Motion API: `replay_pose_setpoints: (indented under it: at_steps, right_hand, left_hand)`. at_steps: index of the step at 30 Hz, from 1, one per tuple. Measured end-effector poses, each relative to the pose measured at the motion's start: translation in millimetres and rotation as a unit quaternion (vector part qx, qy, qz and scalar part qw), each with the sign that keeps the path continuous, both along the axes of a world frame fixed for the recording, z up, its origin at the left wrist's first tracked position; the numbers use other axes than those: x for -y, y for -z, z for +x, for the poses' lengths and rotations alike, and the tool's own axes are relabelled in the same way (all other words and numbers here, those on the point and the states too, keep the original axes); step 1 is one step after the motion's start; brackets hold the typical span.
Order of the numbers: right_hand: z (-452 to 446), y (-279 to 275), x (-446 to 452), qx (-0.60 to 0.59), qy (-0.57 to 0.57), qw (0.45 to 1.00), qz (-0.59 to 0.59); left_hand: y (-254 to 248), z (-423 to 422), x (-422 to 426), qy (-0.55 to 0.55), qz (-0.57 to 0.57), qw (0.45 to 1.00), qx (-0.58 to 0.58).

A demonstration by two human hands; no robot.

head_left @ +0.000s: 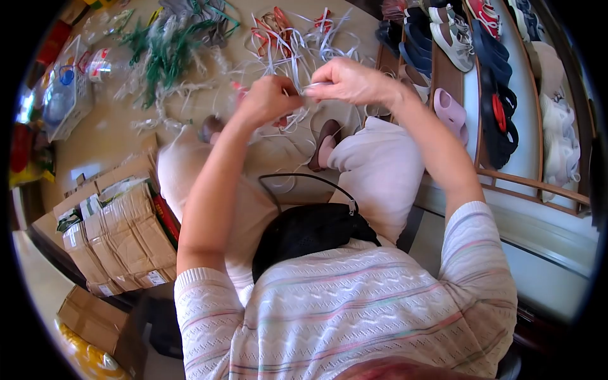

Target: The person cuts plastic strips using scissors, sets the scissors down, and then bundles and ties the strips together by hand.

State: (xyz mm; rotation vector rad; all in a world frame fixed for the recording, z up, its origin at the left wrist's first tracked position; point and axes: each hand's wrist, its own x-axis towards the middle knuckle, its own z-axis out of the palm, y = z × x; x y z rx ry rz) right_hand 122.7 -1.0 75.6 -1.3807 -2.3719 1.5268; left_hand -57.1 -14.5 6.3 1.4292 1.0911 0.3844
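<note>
In front of my knees, both hands are raised close together, with a white ribbon [308, 88] running between them. My left hand [271, 99] is curled closed on one part of it, slightly smeared by motion. With thumb and fingers pinched, my right hand [350, 80] grips the ribbon from the other side. Beyond them on the floor lie tangled white ribbons [335, 52] and a bunch of orange-red ribbons [277, 28]. Loose white strands hang below the hands, around my feet. What is inside the left fist is mostly hidden.
Tangled green string [166, 58] lies at the far left, near a white basket [71, 104] and a plastic bottle [101, 65]. A cardboard box [123, 237] stands by my left leg. The shoe rack [532, 187] with several shoes is at right. A black bag [310, 231] rests on my lap.
</note>
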Motion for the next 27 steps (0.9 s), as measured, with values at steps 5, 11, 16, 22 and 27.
replay_pose_setpoints:
  at_steps: [5, 11, 16, 22, 27]
  right_hand:
    - [-23.9, 18.9, 59.0, -0.126, 0.185, 0.974, 0.029]
    - [10.1, 28.3, 54.5, -0.225, 0.241, 0.916, -0.227]
    - [24.1, 20.0, 42.4, -0.188, 0.164, 0.897, -0.364]
    - [31.5, 6.6, -2.8, -0.069, 0.097, 0.960, -0.255]
    - [10.2, -17.2, -10.1, 0.066, -0.005, 0.989, -0.133]
  left_hand:
    - [3.2, -13.6, -11.8, -0.103, -0.224, 0.900, 0.360]
    - [-4.8, -11.4, -1.5, -0.023, -0.274, 0.838, 0.471]
    - [-5.6, -10.7, 0.5, 0.080, -0.264, 0.834, 0.478]
    - [-7.7, -10.1, 4.1, 0.143, -0.246, 0.866, 0.412]
    - [-6.4, -4.9, 3.2, 0.110, -0.191, 0.946, 0.237]
